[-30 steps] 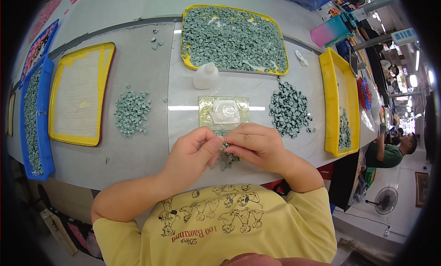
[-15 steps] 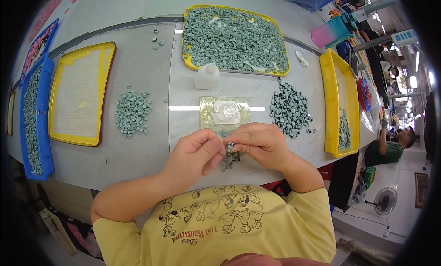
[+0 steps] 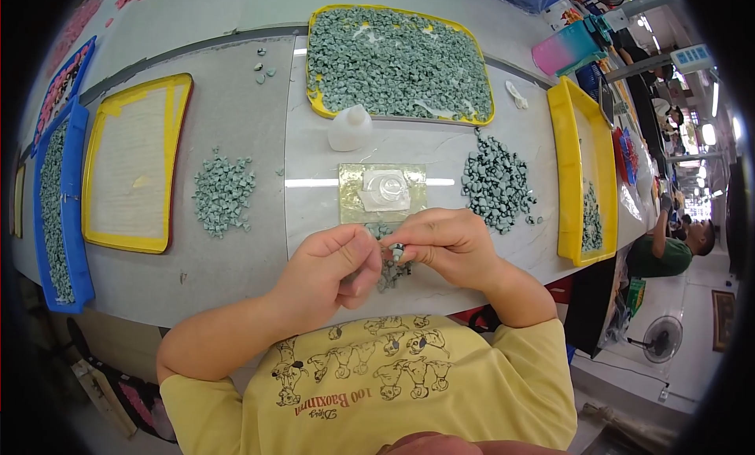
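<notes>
Close to my body, at the table's near side, both hands meet at their fingertips. My right hand pinches a small green-and-black piece between thumb and fingers. Just left of it, my left hand is closed, thumb against the index finger; whatever it holds is hidden or too small to name. Below the fingers lies a little heap of grey-green pieces, partly covered by the hands. Directly beyond them a small clear dish rests on white material over a greenish square plate.
Grey-green pieces form a left pile; darker-marked ones form a right pile. A full yellow-rimmed tray stands behind a white bottle. Other trays are yellow-framed, blue and yellow. A co-worker sits far right.
The piece in my right fingers shows more clearly now, its dark part turned up. My left hand has shifted slightly left and down, its lower fingers a little looser.
</notes>
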The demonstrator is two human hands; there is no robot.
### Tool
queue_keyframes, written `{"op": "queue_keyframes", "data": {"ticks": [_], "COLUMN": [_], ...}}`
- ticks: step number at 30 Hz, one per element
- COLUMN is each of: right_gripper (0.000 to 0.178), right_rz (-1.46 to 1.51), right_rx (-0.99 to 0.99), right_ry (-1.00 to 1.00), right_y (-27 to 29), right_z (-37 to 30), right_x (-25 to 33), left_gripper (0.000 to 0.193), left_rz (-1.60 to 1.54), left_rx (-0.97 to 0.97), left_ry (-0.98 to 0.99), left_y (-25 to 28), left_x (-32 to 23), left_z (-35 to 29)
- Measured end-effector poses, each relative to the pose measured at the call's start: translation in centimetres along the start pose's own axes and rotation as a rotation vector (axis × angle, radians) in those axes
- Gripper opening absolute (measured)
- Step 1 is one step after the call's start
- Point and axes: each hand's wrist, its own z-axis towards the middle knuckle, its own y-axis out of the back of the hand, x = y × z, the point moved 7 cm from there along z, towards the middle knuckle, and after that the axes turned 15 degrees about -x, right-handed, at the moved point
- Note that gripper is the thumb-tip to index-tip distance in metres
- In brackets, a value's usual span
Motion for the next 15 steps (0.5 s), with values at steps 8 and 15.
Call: {"op": "queue_keyframes", "data": {"ticks": [8,15], "right_gripper": [0.024,0.021], "right_rz": [0.025,0.039], "right_rx": [0.018,-0.004], "right_ry": [0.023,0.014], "right_y": [0.9,1.6], "right_z": [0.1,0.2], "right_x": [-0.9,-1.5], "left_gripper": [0.03,0.03], "left_rz": [-0.012,-0.002], "left_rx": [0.015,0.013], "left_ry": [0.015,0.008], "left_y": [-0.4,-0.7], "left_x": [0.4,0.5], "left_z": [1.2,2.0]}}
